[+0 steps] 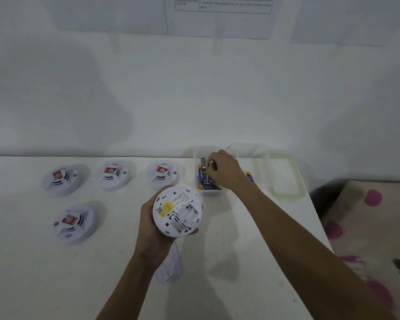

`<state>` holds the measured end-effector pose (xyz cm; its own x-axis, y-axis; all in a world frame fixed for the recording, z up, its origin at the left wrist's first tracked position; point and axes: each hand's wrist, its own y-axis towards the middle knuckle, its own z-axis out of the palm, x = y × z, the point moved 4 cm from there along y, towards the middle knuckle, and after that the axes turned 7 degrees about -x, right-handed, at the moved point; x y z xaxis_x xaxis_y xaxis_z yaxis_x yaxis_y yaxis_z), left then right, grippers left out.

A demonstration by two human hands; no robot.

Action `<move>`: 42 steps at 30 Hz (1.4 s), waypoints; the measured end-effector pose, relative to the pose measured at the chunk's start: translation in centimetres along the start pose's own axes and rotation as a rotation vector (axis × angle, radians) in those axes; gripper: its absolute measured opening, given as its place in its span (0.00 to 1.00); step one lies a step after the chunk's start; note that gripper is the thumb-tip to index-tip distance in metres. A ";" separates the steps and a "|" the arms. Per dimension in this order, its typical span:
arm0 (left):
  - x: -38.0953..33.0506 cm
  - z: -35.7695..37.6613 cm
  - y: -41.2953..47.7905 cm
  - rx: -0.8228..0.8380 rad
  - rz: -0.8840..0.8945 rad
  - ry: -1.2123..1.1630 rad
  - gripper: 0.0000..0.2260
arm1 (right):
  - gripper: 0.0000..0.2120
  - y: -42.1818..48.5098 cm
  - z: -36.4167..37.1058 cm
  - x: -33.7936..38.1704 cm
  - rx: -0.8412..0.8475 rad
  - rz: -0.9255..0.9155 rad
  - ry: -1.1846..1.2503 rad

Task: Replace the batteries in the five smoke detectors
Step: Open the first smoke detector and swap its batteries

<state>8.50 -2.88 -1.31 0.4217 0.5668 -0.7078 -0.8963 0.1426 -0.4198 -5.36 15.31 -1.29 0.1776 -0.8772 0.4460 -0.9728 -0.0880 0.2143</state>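
White table (240,250) — four smoke detectors (61,180) at left. Left hand (151,232) grips open-backed detector (177,211) at frame centre, fingers curled round its rim. Clear container (195,155) just upper right — right hand (225,172) inside, fingertips pinching a battery (211,163).

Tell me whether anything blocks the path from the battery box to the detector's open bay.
Nothing visible does. The right hand pinches a battery in the box; the detector, in the left hand, shows its uncovered bay just beside the box.
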 end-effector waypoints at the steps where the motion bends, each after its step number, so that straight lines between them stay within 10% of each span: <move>1: 0.0 0.0 -0.1 -0.001 0.002 0.002 0.47 | 0.06 0.1 -0.2 0.2 -0.017 0.017 0.053; 22: -0.7 -1.3 0.2 0.003 0.042 -0.010 0.43 | 0.07 0.9 3.1 0.4 0.307 0.214 -0.126; 36: -1.6 -2.7 -0.8 0.032 -0.025 -0.057 0.48 | 0.10 -2.3 -2.2 3.4 -0.117 0.410 0.657; 42: -2.4 -5.2 -2.0 0.090 -0.104 -0.208 0.31 | 0.05 -7.7 -4.7 10.1 -0.156 0.367 1.031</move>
<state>10.00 -8.73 -1.75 0.4833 0.6991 -0.5270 -0.8621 0.2755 -0.4252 4.65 9.34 5.67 -0.0087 -0.0175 0.9998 -0.9752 0.2211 -0.0046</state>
